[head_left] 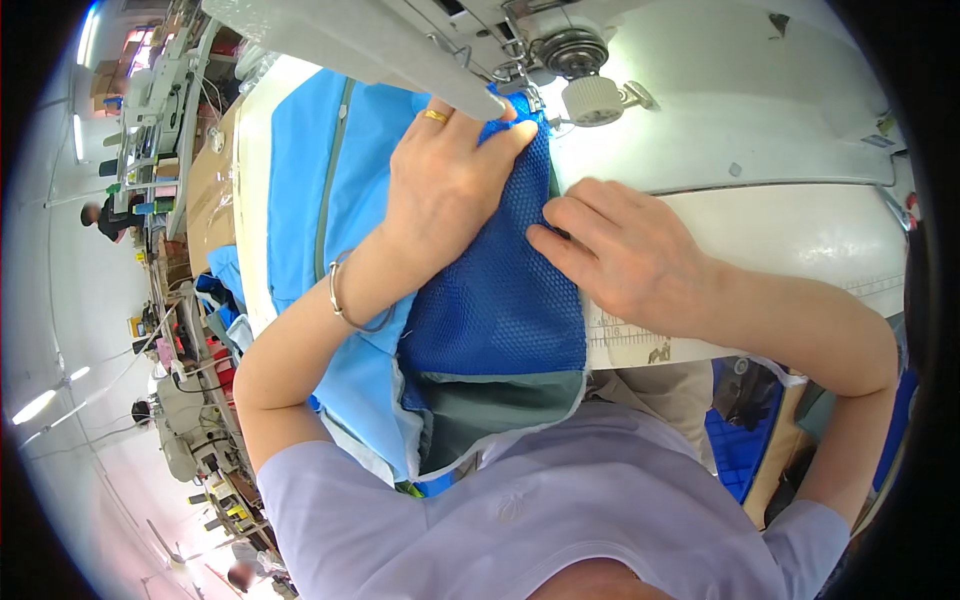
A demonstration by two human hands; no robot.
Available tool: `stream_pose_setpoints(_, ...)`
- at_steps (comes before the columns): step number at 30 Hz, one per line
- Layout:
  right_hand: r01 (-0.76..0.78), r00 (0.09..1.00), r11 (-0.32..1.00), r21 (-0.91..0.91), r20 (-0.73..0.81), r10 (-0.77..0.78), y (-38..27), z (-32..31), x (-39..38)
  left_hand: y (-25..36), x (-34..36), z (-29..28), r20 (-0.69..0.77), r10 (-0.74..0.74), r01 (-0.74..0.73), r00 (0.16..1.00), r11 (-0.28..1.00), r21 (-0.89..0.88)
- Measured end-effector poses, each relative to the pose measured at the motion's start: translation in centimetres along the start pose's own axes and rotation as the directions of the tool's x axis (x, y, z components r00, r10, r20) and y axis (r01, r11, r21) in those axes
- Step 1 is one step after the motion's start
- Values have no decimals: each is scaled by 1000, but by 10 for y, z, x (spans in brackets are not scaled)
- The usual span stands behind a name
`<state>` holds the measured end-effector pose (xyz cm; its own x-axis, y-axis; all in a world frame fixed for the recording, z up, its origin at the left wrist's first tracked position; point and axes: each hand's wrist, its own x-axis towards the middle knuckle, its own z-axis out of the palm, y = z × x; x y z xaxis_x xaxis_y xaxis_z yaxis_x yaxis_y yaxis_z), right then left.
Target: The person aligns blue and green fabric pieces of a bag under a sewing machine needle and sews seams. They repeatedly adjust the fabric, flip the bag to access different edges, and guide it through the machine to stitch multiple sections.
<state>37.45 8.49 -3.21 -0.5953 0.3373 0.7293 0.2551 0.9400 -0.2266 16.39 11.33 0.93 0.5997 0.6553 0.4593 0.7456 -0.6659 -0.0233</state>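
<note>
A sewing machine's presser foot (pixel 535 100) sits on the top end of dark blue mesh fabric (pixel 505 315). Layered with the mesh is a light blue fabric piece (pixel 300 180) with a grey-green zipper strip (pixel 330 170). My left hand (pixel 450 185) lies flat on the cloth, thumb and fingers stretched toward the foot; the machine head partly hides its fingertips. At the mesh's right edge my right hand (pixel 625 250) has its fingers curled and pinched on the fabric. The near end hangs over the table edge, showing a grey lining (pixel 500 405).
A white machine table (pixel 790 235) with a printed ruler along its front edge extends right. The white machine arm (pixel 370 50) overhangs the cloth, with a round tension dial (pixel 590 100) beside it. More sewing machines (pixel 185 430) and people stand at the left.
</note>
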Motion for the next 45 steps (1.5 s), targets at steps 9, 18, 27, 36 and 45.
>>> stream_pose_setpoints(9, 1, 998, 1000, 22, 61, -2, 3, -1, -3, 4, -12, -6, 79, 21, -20, 997, 1000, -10)
stream_pose_setpoints(18, 26, 997, 997, 79, 74, -32, 6, -7, -3, 1, -17, -2, 12, 44, -44, 999, 999, -17)
stream_pose_setpoints(27, 60, 990, 998, 16, 126, -61, 2, -9, 0, -5, -19, 5, -8, 50, -50, 999, 999, -12)
stream_pose_setpoints(36, 19, 988, 999, -27, 153, -15, 8, -9, 8, -12, -16, 12, -34, 68, -66, 997, 996, 56)
stream_pose_setpoints(45, 25, 990, 1000, -11, 139, -24, 17, -9, 8, -18, -10, 20, -107, 75, -75, 991, 997, -1)
